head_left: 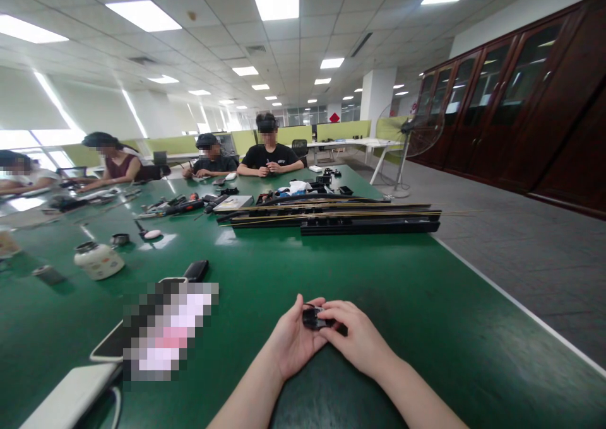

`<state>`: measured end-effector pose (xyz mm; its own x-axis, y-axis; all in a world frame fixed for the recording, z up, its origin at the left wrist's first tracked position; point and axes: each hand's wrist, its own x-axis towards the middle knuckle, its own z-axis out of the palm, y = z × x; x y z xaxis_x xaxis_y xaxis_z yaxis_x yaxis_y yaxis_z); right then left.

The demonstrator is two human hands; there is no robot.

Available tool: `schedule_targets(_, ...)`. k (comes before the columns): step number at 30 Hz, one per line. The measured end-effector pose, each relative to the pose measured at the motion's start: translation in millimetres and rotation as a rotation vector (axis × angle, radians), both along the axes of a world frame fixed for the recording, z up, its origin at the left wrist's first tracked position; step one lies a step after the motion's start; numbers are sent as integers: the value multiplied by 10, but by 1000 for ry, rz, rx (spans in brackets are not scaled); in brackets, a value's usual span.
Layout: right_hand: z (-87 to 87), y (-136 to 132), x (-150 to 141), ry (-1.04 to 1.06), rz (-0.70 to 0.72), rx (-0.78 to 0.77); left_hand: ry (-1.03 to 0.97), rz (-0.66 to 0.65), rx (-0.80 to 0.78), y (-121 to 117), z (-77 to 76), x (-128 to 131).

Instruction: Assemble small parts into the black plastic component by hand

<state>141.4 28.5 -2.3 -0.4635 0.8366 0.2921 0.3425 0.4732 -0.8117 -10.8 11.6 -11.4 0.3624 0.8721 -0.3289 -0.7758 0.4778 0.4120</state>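
Low in the middle of the view, my left hand (293,340) and my right hand (355,337) meet just above the green table (388,284). Between them sits a small black part (312,318), gripped from both sides. The left hand's fingers curl under it and its thumb points up. The right hand's fingers close over its right end. What the part is I cannot make out.
Long black rails (341,217) with thin rods lie across the table's middle. A white jar (98,260), a black case (196,270) and phones (108,347) lie at my left. Several people sit at the far end. A standing fan (407,145) and dark cabinets (521,101) stand at right.
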Motion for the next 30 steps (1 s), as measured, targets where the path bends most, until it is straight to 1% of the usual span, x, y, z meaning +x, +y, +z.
schedule_targets(7, 4, -2, 16, 17, 4, -49, -29, -14, 14, -9, 28, 5)
schedule_targets(16, 2, 11, 30, 30, 4, -54, 2, -43, 29, -13, -21, -2)
schedule_targets(21, 8, 10, 35, 35, 18, -59, 80, 7, 64, -20, -56, 7)
schedule_targets(24, -2, 10, 35, 47, 20, -57, 91, 19, 92, -21, -74, 9)
schedule_targets(30, -13, 10, 30, 56, 26, -71, 97, 18, 69, -29, -54, 13)
